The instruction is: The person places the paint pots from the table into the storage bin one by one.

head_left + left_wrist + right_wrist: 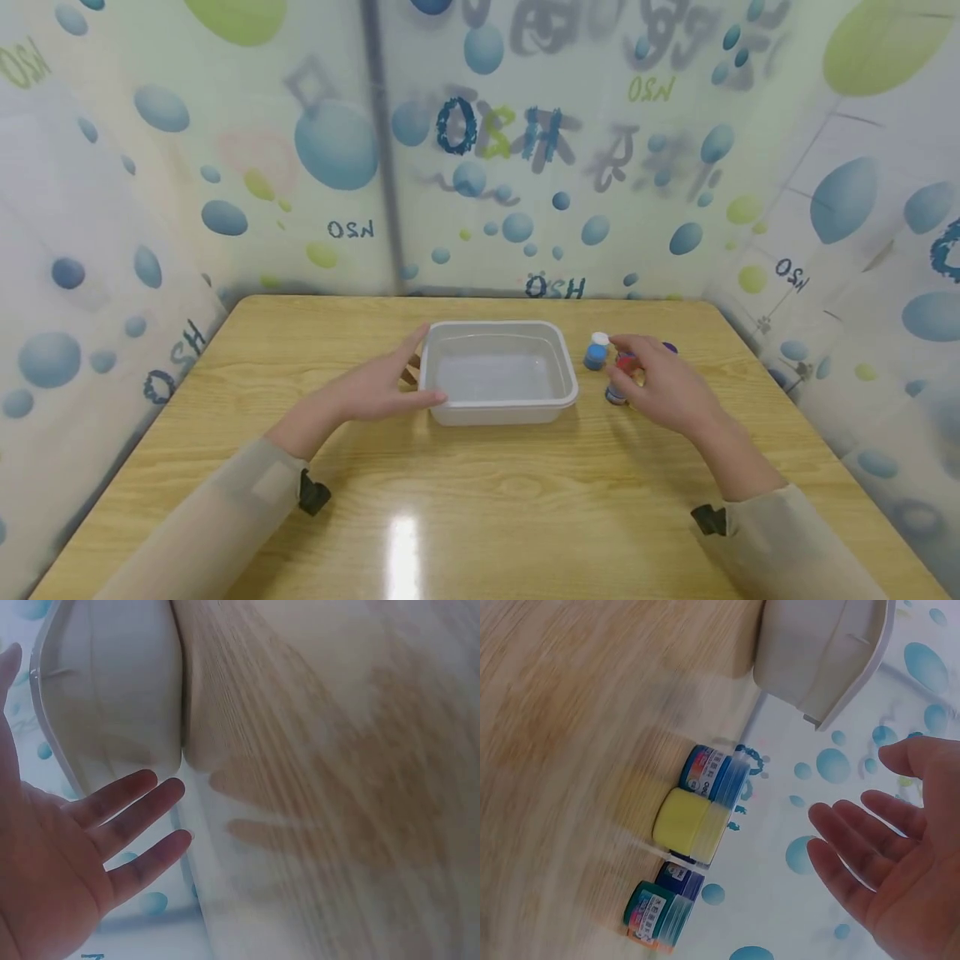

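A white plastic tub (498, 405) stands on the wooden table in the head view. My left hand (375, 387) is at its left end, with the thumb along the near left corner of the rim and the other fingers spread beside the wall. Over a cluster of small jars right of the tub hovers my right hand (667, 387), its fingers loosely bent. One blue jar (596, 357) has a white top; a red-topped one is partly hidden by the fingers. In the right wrist view, yellow (681, 822) and green jars (646, 909) stand below that hand, which holds nothing.
The wooden table (480, 483) reaches back to a printed curtain (480, 225) with blue and green drops, which also hangs along both sides. A dark purple lid (670, 347) shows behind my right hand.
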Available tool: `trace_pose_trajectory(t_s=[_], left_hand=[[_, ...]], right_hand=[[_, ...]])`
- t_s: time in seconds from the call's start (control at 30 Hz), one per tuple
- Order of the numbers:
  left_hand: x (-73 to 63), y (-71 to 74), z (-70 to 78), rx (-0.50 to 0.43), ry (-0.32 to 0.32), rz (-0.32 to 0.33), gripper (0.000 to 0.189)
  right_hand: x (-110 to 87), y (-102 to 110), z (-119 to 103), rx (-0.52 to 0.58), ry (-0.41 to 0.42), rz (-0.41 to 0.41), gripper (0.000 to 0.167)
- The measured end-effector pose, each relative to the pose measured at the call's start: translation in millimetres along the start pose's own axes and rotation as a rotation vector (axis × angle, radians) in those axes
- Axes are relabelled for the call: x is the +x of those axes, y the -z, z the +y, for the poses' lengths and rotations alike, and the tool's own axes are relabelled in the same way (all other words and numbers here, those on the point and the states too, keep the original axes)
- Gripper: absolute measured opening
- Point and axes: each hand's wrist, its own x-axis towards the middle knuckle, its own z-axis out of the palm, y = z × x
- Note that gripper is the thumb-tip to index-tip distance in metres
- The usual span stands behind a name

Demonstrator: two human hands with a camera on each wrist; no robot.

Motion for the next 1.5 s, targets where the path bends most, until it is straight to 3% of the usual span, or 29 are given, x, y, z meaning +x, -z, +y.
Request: trace_pose_trajectory(t_s=[0.37,0.57,0.77,1.07,1.3,1.5], left_hand=[[4.0,0.2,-3.2,-0.008,0.009,-0.024,0.127],[5.2,0.4,-3.1,-0.012,0.021,-0.02,0.128],[8.0,-3.0,-4.4,-0.033,0.041,-0.02,0.128],[9.8,-7.5,-5.2,-0.054,0.045,-0.021,0.128],[8.9,-6.3,-3.1,-0.055,0.043,-0.025,0.128],[8.9,-5.8,-3.2,-0.053,0.055,-0.029,0.128]], right_hand=[[1.8,5.4,9.4,0.031,-0.028,-0.017,0.049],[7.2,-1.2,21.0,-0.018,-0.013,-0.119,0.033],[12.9,-8.0,29.5,-0.067,-0.049,-0.198,0.043],[16.2,-16.2,37.0,-0.082,-0.101,-0.258,0.036],[15.4,-16.2,36.0,-0.081,-0.121,-0.193,0.041],[12.7,-13.3,31.4,0.047,-0.093,-0.067,0.047]])
